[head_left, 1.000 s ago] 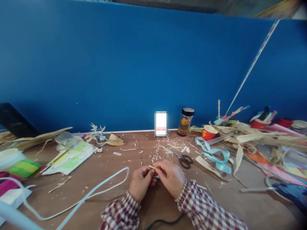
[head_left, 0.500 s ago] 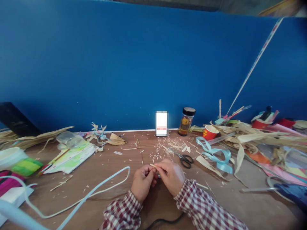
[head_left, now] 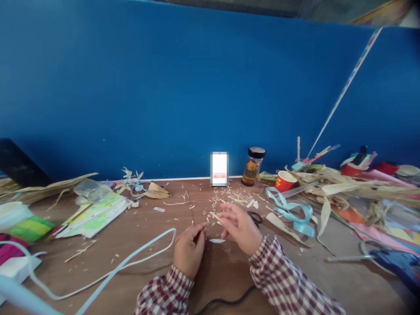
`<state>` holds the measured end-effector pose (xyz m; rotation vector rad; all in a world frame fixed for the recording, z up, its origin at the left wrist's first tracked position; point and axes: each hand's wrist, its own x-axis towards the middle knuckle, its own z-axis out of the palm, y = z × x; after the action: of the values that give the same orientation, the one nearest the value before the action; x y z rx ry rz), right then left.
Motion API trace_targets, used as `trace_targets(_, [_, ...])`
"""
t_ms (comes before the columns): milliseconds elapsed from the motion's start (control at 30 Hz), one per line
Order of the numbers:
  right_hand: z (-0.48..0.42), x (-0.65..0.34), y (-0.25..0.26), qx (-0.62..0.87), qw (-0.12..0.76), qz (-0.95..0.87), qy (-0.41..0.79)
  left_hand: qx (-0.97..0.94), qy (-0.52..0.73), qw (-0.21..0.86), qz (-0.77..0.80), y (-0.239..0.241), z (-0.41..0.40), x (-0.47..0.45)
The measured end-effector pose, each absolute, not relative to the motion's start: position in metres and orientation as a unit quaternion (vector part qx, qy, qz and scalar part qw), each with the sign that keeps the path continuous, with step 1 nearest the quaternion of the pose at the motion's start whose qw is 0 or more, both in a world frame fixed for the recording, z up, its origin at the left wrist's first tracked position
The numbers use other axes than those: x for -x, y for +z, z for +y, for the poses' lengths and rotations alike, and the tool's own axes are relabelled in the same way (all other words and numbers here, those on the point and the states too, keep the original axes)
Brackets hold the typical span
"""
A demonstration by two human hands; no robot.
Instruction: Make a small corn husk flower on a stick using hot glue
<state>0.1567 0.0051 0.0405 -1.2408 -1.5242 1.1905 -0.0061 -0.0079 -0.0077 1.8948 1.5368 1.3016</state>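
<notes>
My left hand [head_left: 190, 247] is low over the table, thumb and fingertips pinched together. Whatever lies in that pinch is too small to make out. To its right, my right hand [head_left: 241, 229] has a thin pale strip of dry husk [head_left: 215, 216] at its thumb and forefinger, the strip's end pointing up and left. The other fingers are loosely bent. Below the gap between the hands, a small white leaf-shaped piece [head_left: 217, 240] rests on the table. Behind my right hand, black-handled scissors [head_left: 257, 216] are mostly covered.
Pale clippings [head_left: 234, 199] litter the brown table beyond my hands. A lidded jar [head_left: 253, 166], a red paper cup [head_left: 285, 180], blue ribbon [head_left: 297, 214] and dry husks [head_left: 354, 188] are rightward. A blue glue gun [head_left: 393, 258] lies far right; a white cable [head_left: 131, 258] loops on the left.
My hands have come apart; the right has moved up and right with the pale strip. The white leaf-shaped piece now shows between them, and the scissors are more covered.
</notes>
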Motion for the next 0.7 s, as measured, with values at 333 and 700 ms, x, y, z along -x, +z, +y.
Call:
trace_targets(333, [0.007, -0.153, 0.026, 0.491, 0.376, -0.611, 0.494, -0.773, 0.425, 0.058, 0.467, -0.009, -0.013, 0.006])
trace_targets(700, [0.008, -0.154, 0.021, 0.513, 0.382, -0.642, 0.423, -0.568, 0.462, 0.386, 0.561, -0.014, -0.009, 0.0])
